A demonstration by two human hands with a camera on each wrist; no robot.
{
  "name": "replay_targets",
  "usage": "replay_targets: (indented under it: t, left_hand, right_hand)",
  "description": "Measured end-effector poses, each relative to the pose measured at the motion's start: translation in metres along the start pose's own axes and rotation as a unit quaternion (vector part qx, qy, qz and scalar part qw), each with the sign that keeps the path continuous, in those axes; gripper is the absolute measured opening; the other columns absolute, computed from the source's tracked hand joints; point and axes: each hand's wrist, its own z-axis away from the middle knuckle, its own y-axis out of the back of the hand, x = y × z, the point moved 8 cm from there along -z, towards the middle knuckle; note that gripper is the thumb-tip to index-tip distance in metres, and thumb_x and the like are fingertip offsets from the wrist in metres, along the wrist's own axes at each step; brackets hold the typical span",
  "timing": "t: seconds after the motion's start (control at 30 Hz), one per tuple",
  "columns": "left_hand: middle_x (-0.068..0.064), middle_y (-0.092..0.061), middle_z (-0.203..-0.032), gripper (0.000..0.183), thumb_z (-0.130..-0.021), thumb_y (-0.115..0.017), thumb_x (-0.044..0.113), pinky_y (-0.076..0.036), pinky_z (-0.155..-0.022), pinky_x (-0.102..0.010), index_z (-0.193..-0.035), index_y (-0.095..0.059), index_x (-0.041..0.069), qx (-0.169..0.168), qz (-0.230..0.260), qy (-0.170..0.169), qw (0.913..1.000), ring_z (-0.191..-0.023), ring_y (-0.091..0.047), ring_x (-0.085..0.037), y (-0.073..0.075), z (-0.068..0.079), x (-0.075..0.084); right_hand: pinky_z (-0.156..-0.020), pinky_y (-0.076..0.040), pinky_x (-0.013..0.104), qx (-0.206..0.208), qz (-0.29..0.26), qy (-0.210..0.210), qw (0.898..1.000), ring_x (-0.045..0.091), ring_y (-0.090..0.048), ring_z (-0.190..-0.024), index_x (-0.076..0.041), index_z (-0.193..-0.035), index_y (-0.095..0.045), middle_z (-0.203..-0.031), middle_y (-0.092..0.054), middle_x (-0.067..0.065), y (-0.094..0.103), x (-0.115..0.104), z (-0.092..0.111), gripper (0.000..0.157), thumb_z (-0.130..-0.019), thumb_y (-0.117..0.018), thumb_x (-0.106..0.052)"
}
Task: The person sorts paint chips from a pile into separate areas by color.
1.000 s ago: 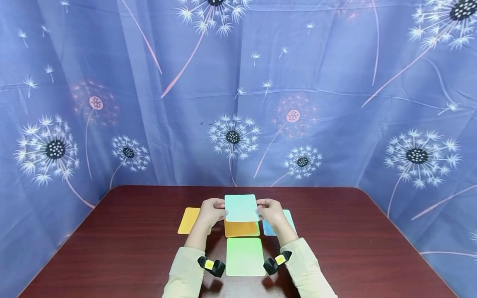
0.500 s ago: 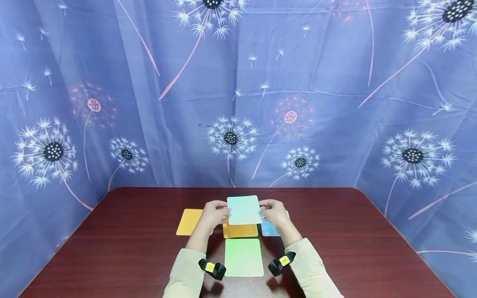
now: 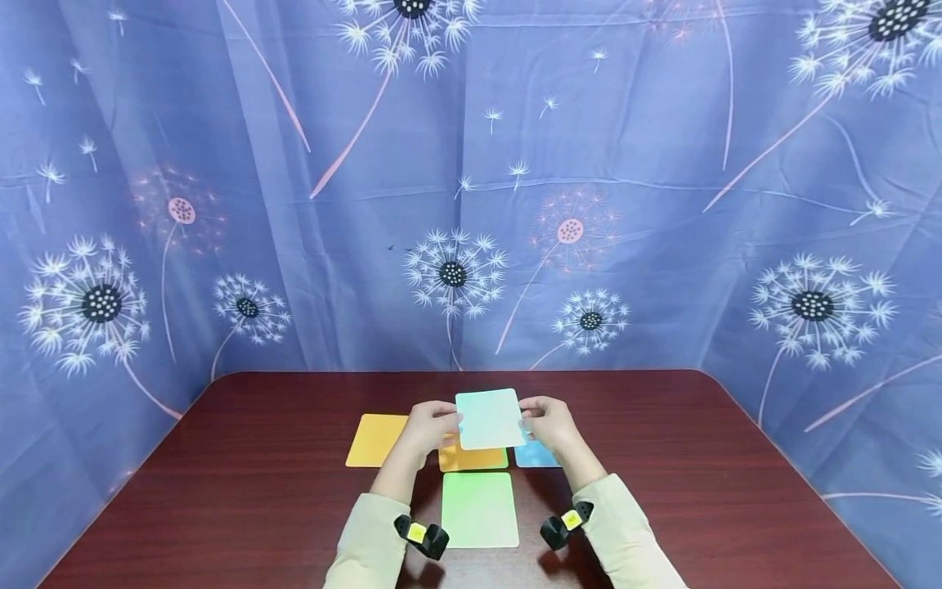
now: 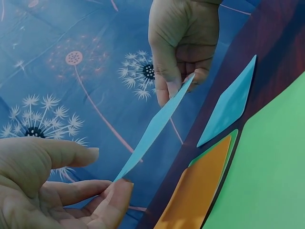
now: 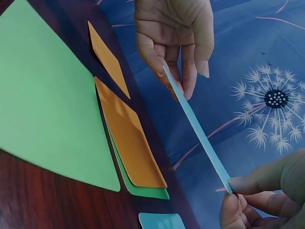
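A light blue square card [image 3: 491,419] is held up above the table, tilted towards the head camera. My left hand [image 3: 429,427] pinches its left edge between thumb and fingers. At the opposite edge, my right hand [image 3: 550,424] pinches it the same way. Both wrist views show the card [image 4: 155,126] nearly edge-on, stretched between the two hands. Below it lies an orange card [image 5: 131,143] on top of a green one [image 5: 145,192], whose rim peeks out. The raised card hides part of this pair in the head view.
On the dark red wooden table [image 3: 243,491] lie a green card [image 3: 480,511] in front, an orange card [image 3: 374,442] at left and a blue card [image 3: 536,455] at right, partly behind my right hand. A blue dandelion-print curtain [image 3: 353,245] hangs behind.
Both hands have shifted the light blue card to the right and slightly nearer, keeping their grip. More of the left orange card shows, less of the right blue one.
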Motion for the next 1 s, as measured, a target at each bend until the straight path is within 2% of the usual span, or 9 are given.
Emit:
replay_targets:
  t: [0.2,0.5,1.0]
  left_hand:
    - [-0.027,-0.056,-0.119,0.042,-0.093,-0.057,0.009,-0.055,-0.083,-0.043,-0.127,-0.049,-0.013,-0.007,-0.013,-0.002,0.9999,-0.099,-0.063,-0.035,-0.006,-0.002,-0.001]
    - [-0.028,-0.055,-0.121,0.044,-0.093,-0.057,0.009,-0.056,-0.082,-0.041,-0.130,-0.047,-0.013,-0.022,-0.019,-0.005,0.9996,-0.098,-0.063,-0.035,-0.015,-0.003,-0.001]
    - [-0.028,-0.055,-0.122,0.043,-0.093,-0.057,0.009,-0.056,-0.082,-0.040,-0.129,-0.048,-0.014,-0.027,-0.016,-0.009,0.9995,-0.098,-0.063,-0.035,-0.027,-0.006,0.003]
  right_hand:
    - [-0.068,-0.054,0.036,0.002,0.006,0.002,1.000,0.022,-0.056,-0.081,0.008,-0.117,-0.060,-0.096,-0.060,0.017,0.006,0.002,0.002,0.029,-0.088,-0.057,0.006]
    - [-0.066,-0.054,0.034,0.010,0.009,0.009,1.000,0.020,-0.056,-0.079,0.008,-0.116,-0.060,-0.092,-0.060,0.016,0.014,0.008,0.001,0.028,-0.088,-0.057,0.006]
    - [-0.063,-0.053,0.030,0.018,0.007,0.009,1.000,0.019,-0.057,-0.077,0.009,-0.115,-0.060,-0.093,-0.061,0.016,0.028,0.012,0.002,0.027,-0.089,-0.057,0.005]
